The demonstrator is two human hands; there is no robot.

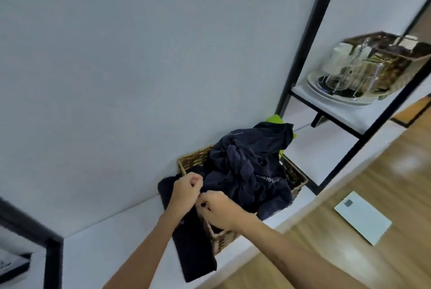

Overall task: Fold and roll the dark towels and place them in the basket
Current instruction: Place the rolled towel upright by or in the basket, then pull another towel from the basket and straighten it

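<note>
Towels (247, 172) lie heaped, unfolded, in the basket (296, 176) by the shelf's front edge; left hand (185, 189) and right hand (220, 209) each pinch one draped towel (193, 249); folding seems barely begun.

Dark towels (247, 167) lie crumpled, heaped in the wicker basket (294, 175); one hangs over its near rim, below the grip.
</note>
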